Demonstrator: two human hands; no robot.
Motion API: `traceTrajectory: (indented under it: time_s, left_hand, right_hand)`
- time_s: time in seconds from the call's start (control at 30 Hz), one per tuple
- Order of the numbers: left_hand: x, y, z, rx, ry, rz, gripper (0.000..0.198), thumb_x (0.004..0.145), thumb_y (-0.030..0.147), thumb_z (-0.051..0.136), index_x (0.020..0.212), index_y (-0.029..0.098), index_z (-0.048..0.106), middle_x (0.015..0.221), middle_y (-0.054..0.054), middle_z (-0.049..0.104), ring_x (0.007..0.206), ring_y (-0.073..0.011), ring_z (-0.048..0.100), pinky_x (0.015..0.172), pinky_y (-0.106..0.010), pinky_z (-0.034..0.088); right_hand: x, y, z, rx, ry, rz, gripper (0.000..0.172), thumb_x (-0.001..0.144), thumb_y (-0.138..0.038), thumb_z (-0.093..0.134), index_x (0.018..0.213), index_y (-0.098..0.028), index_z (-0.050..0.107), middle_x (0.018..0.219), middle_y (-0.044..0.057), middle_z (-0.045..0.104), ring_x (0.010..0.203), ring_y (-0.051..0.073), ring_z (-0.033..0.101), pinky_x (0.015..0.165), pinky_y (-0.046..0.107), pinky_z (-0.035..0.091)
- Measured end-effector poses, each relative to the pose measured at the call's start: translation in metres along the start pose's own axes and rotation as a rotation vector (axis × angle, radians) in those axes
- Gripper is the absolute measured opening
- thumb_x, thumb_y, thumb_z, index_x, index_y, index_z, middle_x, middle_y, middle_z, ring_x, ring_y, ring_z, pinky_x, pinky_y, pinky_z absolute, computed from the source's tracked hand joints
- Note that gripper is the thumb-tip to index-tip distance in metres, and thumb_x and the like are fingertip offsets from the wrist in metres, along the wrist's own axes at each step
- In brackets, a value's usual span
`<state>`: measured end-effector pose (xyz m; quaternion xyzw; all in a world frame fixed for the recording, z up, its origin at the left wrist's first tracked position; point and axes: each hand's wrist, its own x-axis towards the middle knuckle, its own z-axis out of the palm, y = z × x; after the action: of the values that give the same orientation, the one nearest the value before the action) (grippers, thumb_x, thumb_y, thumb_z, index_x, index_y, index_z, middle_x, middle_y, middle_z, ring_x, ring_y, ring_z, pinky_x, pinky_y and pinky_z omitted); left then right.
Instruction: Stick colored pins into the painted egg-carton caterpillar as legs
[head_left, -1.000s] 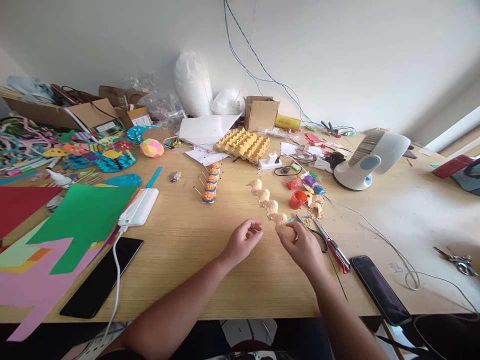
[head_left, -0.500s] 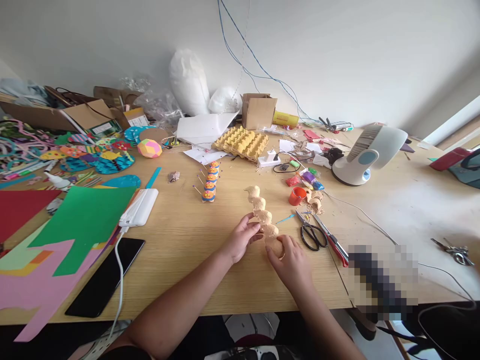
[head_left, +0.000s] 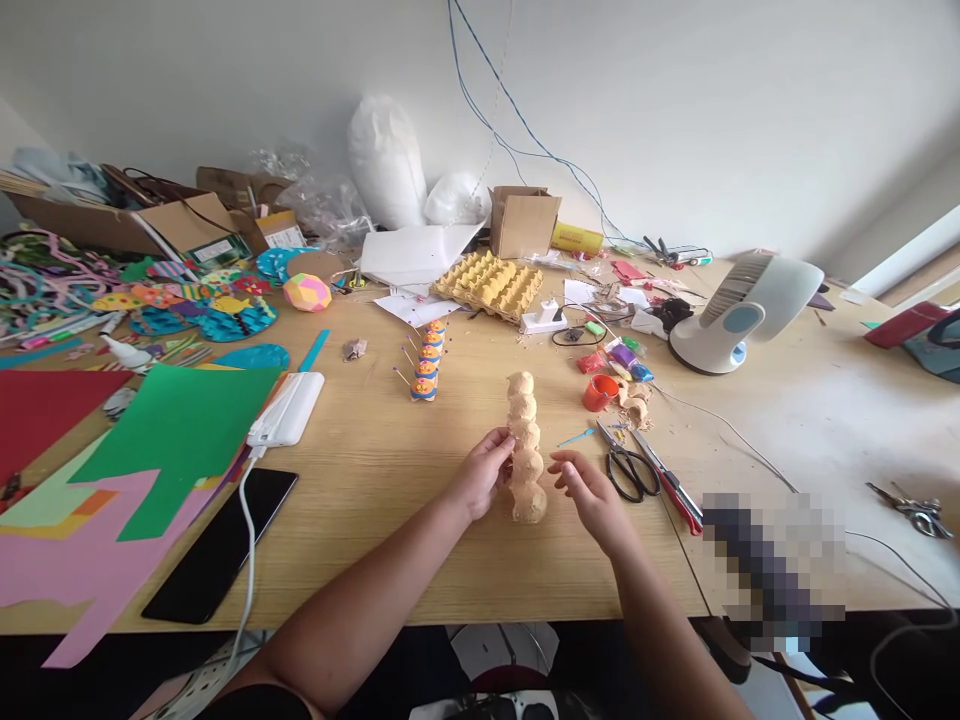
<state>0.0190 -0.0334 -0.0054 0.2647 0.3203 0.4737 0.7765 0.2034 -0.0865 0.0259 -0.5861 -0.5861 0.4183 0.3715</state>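
Observation:
A strip of egg carton cups (head_left: 528,465), pale tan and bumpy, stands lengthwise before me, pointing away. My left hand (head_left: 486,475) grips its left side, thumb on top and fingers partly hidden behind it. Just right of the strip, my right hand (head_left: 591,495) is off it, fingers loosely bent and apart, holding nothing. Farther back to the left is a painted egg carton caterpillar (head_left: 426,365) in orange and blue, with pins sticking out. Black-handled scissors (head_left: 632,470) and a red utility knife (head_left: 679,495) lie right of my right hand.
A red cup (head_left: 601,393) stands near carton scraps (head_left: 634,405) and small coloured packets. Behind are a yellow egg tray (head_left: 487,285), a power strip (head_left: 544,320) and a white fan (head_left: 739,320). Coloured paper (head_left: 176,440), a black phone (head_left: 221,545) and a white power bank (head_left: 289,410) lie left.
My right hand has let go of the strip's near end and moved slightly right. The strip has turned from slanting to nearly straight, still in my left hand. The view has shifted slightly.

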Motion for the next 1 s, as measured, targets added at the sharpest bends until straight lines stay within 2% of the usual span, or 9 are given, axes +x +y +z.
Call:
traceTrajectory:
  time_s: [0.1,0.2,0.33,0.43,0.63,0.7,0.8,0.9,1.0]
  left_hand:
    - [-0.002,0.001,0.001,-0.001,-0.022,-0.029,0.042,0.075,0.046,0.082,0.101,0.02,0.062,0.086,-0.002,0.069,0.073,-0.014,0.064,0.066,-0.026,0.049]
    - [-0.002,0.002,0.0,0.001,-0.022,-0.044,0.04,0.075,0.045,0.082,0.1,0.02,0.063,0.084,-0.001,0.068,0.071,-0.0136,0.063,0.066,-0.026,0.049]
    - [-0.001,0.002,0.0,-0.012,-0.019,-0.021,0.035,0.078,0.042,0.081,0.098,0.019,0.064,0.088,-0.002,0.07,0.074,-0.0129,0.063,0.066,-0.024,0.049]
    - [0.0,0.002,0.0,-0.004,-0.044,-0.004,0.035,0.081,0.046,0.077,0.098,0.017,0.065,0.089,-0.003,0.069,0.076,-0.013,0.064,0.067,-0.024,0.05]
    - [-0.002,0.0,0.0,0.037,-0.005,-0.031,0.04,0.074,0.043,0.084,0.095,0.017,0.063,0.083,-0.002,0.068,0.071,-0.0119,0.063,0.064,-0.024,0.051]
    - [-0.002,0.0,0.001,0.035,0.004,-0.041,0.041,0.073,0.045,0.084,0.095,0.017,0.063,0.082,-0.002,0.068,0.069,-0.0124,0.063,0.063,-0.024,0.051]
    - [0.0,0.0,0.001,0.021,0.046,-0.057,0.043,0.07,0.046,0.086,0.093,0.018,0.062,0.079,-0.002,0.067,0.065,-0.0129,0.062,0.059,-0.025,0.05]
    - [0.002,0.002,0.001,-0.005,0.076,-0.036,0.041,0.07,0.045,0.086,0.09,0.018,0.062,0.078,-0.002,0.067,0.065,-0.0128,0.062,0.059,-0.025,0.05]
    - [0.002,0.004,-0.001,-0.025,0.088,-0.047,0.039,0.072,0.043,0.085,0.091,0.018,0.063,0.079,-0.002,0.068,0.065,-0.0126,0.062,0.059,-0.025,0.05]
  right_hand:
    - [0.014,-0.005,-0.004,0.204,-0.153,0.076,0.053,0.09,-0.058,0.058,0.129,-0.021,0.057,0.111,0.009,0.069,0.094,0.021,0.064,0.077,0.032,0.048]
    - [0.026,-0.01,-0.002,0.292,-0.303,0.105,0.052,0.087,-0.054,0.066,0.127,-0.021,0.059,0.097,0.006,0.07,0.084,0.018,0.062,0.07,0.029,0.045]
    - [0.036,-0.008,0.006,0.325,-0.281,0.064,0.045,0.085,-0.05,0.071,0.117,-0.02,0.062,0.08,0.0,0.064,0.073,0.015,0.057,0.068,0.028,0.043]
    - [0.041,0.0,0.011,0.404,-0.295,0.028,0.041,0.083,-0.05,0.073,0.11,-0.021,0.063,0.086,0.001,0.066,0.079,0.016,0.06,0.074,0.03,0.046]
    - [0.049,0.018,0.014,0.434,-0.341,-0.028,0.042,0.083,-0.053,0.07,0.11,-0.022,0.062,0.094,0.004,0.07,0.089,0.02,0.065,0.083,0.033,0.05]
    - [0.052,0.023,0.01,0.286,-0.232,-0.057,0.039,0.087,-0.053,0.063,0.109,-0.021,0.064,0.091,0.005,0.07,0.085,0.02,0.064,0.08,0.034,0.051]
    - [0.056,0.029,-0.001,-0.09,0.124,-0.119,0.03,0.091,-0.045,0.055,0.1,-0.02,0.069,0.09,0.007,0.069,0.079,0.02,0.061,0.078,0.035,0.05]
    - [0.058,0.035,-0.015,-0.381,0.406,-0.179,0.028,0.093,-0.032,0.048,0.103,-0.019,0.07,0.104,0.011,0.068,0.093,0.024,0.061,0.089,0.039,0.047]
    - [0.056,0.039,-0.024,-0.576,0.52,-0.147,0.032,0.092,-0.023,0.045,0.11,-0.02,0.071,0.116,0.012,0.064,0.11,0.027,0.056,0.097,0.043,0.043]
